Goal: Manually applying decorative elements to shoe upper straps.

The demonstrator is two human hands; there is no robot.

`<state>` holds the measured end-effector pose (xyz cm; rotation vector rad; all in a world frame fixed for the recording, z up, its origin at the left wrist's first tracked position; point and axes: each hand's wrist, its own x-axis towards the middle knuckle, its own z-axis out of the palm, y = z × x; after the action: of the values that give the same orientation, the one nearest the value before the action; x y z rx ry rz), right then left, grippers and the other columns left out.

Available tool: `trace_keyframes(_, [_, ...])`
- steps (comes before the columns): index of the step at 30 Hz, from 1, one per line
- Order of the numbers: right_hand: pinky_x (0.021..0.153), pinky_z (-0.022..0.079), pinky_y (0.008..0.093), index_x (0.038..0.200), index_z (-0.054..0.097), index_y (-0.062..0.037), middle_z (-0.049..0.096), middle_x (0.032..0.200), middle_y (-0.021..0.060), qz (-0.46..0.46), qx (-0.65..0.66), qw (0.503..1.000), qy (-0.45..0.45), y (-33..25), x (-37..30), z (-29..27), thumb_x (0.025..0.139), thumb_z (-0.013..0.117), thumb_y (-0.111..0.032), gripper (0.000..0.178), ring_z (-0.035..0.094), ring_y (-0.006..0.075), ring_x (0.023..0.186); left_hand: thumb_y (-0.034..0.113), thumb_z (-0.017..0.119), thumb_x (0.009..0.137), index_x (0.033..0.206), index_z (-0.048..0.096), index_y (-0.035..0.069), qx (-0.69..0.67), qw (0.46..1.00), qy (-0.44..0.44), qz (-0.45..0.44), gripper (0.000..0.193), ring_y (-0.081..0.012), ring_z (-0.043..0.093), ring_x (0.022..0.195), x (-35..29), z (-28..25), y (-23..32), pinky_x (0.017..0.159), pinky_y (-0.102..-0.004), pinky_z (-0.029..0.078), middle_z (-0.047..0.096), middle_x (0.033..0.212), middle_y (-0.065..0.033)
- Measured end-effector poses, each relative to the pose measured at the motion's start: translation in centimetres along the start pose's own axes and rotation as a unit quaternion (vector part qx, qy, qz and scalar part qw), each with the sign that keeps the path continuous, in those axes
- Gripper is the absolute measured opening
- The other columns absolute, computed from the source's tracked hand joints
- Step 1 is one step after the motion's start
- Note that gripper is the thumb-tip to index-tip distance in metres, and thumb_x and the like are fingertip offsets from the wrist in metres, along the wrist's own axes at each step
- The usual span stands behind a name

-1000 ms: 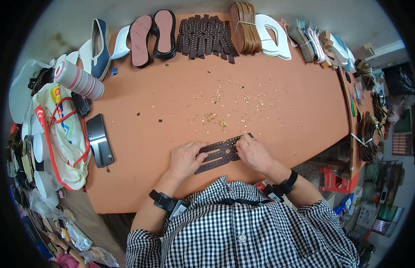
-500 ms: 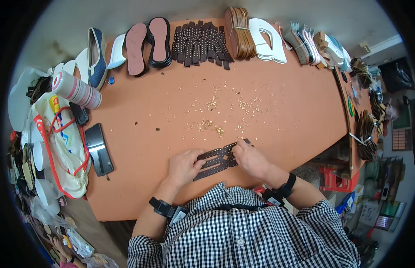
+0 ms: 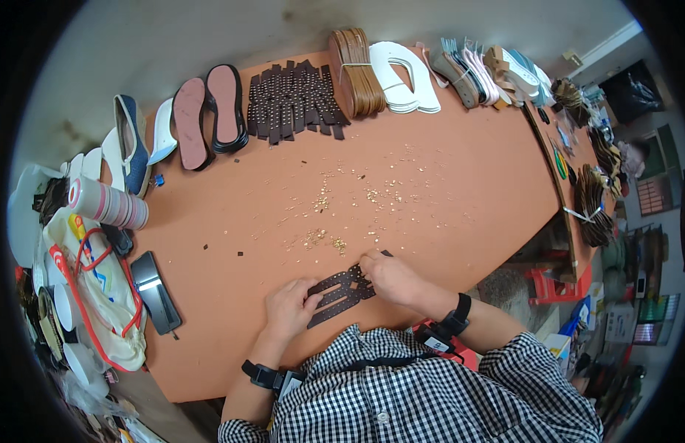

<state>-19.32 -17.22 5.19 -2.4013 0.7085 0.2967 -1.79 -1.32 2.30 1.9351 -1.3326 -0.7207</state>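
Note:
A dark brown slotted shoe upper (image 3: 332,313) with rows of small studs or holes lies slantwise near the table's front edge. Its left end is pinched by my left hand (image 3: 289,304), thumb and fingers closed on it. My right hand (image 3: 390,277) rests over the right end with its fingertips drawn together. Whether a small stud sits in those fingertips cannot be made out. Just beyond the upper lies a small heap of gold studs (image 3: 339,244), and more gold studs (image 3: 373,195) are scattered farther back.
Along the back stand shoe soles (image 3: 224,107), a pile of studded brown uppers (image 3: 289,100), bundled brown insoles (image 3: 355,71) and white cutouts (image 3: 409,77). At left are a phone (image 3: 156,292), a striped cup (image 3: 110,203) and a drawstring bag (image 3: 99,295). A red stool (image 3: 555,286) stands beyond the right edge.
The whole view has tilted and shifted, so the table's contents sit lower and farther left. Both hands stay on the upper, with little visible change in their grip.

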Motion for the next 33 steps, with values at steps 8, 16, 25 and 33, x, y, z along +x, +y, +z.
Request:
trace_keyframes(8, [0.076,0.049,0.0408,0.098,0.056,-0.0006,0.055,0.094,0.0162,-0.003,0.048,0.996,0.070,1.3,-0.4,0.7,0.078,0.055,-0.004,0.020,0.059,0.0343,0.088,0.014,0.070,0.072,0.094,0.064,0.007,0.009,1.000,-0.013,0.009,0.024,-0.0238,0.062,0.066,0.0,-0.3,0.0,0.062,-0.0331,0.050,0.064,0.080,-0.0089])
trace_keyframes(16, [0.072,0.047,0.0390,0.090,0.057,-0.0038,0.056,0.086,0.0143,0.147,0.014,0.936,0.319,6.7,2.2,-1.8,0.082,0.057,-0.007,0.008,0.057,0.0318,0.084,0.014,0.070,0.072,0.092,0.065,0.007,0.011,1.000,-0.007,0.017,0.022,-0.0238,0.063,0.066,0.2,-0.2,0.1,0.063,-0.0337,0.051,0.065,0.079,-0.0083])
trace_keyframes(25, [0.075,0.047,0.0457,0.095,0.055,-0.0026,0.053,0.100,0.0191,0.135,0.011,0.965,0.226,6.3,3.5,-3.1,0.084,0.048,-0.004,0.014,0.057,0.0382,0.086,0.015,0.070,0.071,0.089,0.065,0.007,0.029,0.999,0.002,0.027,0.021,-0.0237,0.064,0.066,0.2,-0.2,0.1,0.062,-0.0333,0.052,0.065,0.080,-0.0073])
trace_keyframes(33, [0.068,0.052,0.0383,0.098,0.053,-0.0008,0.054,0.093,0.0164,0.051,-0.171,0.967,0.184,7.1,3.5,-3.2,0.077,0.051,-0.002,0.021,0.062,0.0312,0.082,0.010,0.074,0.069,0.094,0.065,0.007,0.012,0.996,0.045,0.076,0.026,-0.0146,0.054,0.053,0.1,0.1,-0.4,0.049,-0.0259,0.045,0.058,0.067,-0.0052])
